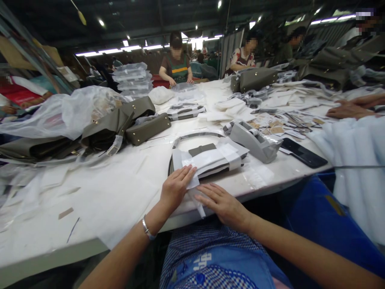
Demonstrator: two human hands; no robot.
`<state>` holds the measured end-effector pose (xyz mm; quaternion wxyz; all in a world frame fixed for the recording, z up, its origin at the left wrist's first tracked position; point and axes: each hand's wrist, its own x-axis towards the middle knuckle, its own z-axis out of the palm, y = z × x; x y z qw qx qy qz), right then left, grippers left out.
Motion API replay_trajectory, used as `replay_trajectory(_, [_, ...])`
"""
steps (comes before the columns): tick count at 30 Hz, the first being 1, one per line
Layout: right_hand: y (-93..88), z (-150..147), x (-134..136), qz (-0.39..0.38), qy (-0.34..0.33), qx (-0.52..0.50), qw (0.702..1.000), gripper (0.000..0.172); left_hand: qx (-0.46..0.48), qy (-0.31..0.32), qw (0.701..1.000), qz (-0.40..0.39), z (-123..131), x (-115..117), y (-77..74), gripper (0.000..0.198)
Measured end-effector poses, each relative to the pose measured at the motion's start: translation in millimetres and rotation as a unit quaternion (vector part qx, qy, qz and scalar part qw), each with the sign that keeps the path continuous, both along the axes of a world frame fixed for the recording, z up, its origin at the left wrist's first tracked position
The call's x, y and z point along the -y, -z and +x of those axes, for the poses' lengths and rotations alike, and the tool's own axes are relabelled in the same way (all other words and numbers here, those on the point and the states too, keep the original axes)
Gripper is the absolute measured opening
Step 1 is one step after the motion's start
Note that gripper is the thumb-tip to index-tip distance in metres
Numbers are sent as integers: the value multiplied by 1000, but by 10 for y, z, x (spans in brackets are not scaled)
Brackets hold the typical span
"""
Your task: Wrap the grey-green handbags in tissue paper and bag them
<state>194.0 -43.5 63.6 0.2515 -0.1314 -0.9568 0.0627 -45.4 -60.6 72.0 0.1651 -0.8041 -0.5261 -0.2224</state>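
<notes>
In front of me on the table lies a flat bundle wrapped in white paper point(221, 158), with an olive piece point(202, 149) showing on top and dark edges below. A curved strap point(195, 135) loops out behind it, partly under clear plastic. My left hand point(177, 185) rests on the near left corner of the wrapping, its fingers stretched out flat. Close to the table edge, my right hand point(224, 202) has its fingers extended over a loose strip of white paper point(195, 200) hanging there. Neither hand is closed around anything.
A grey tape dispenser point(255, 140) and a black phone point(303, 152) are right of the bundle. Olive bags point(105, 126) lie left. White foam rolls point(351, 168) and a blue bin point(319, 216) stand right. A co-worker's hands point(355, 107) reach in there; other people work behind.
</notes>
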Motion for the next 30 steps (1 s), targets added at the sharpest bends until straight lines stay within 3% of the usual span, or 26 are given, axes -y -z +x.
replay_trajectory(4, [91, -145, -55, 39, -75, -21, 996, 41, 0, -1, 1000, 1, -1, -1, 0, 61])
replay_trajectory(8, [148, -238, -38, 27, -72, -117, 990, 27, 1, -1, 1000, -11, -1, 0, -28, 67])
replay_trajectory(12, [92, -185, 34, -23, -57, -158, 985, 26, 1, 4, 1000, -22, -6, -6, -65, 71])
replay_trajectory(16, [62, -74, 175, -48, -57, -157, 985, 29, 7, 8, 1000, -21, -3, -9, -70, 68])
replay_trajectory(24, [238, -22, 372, -57, -52, -136, 988, 30, 15, 0, 1000, -8, 9, 7, 34, 60])
replay_trajectory(27, [138, 14, 308, -85, -87, -106, 987, 21, 14, -7, 1000, 0, 19, 21, 68, 57])
replay_trajectory(30, [-83, 31, 150, -111, -106, -104, 983, 14, 14, -10, 1000, 6, 27, 33, 93, 54])
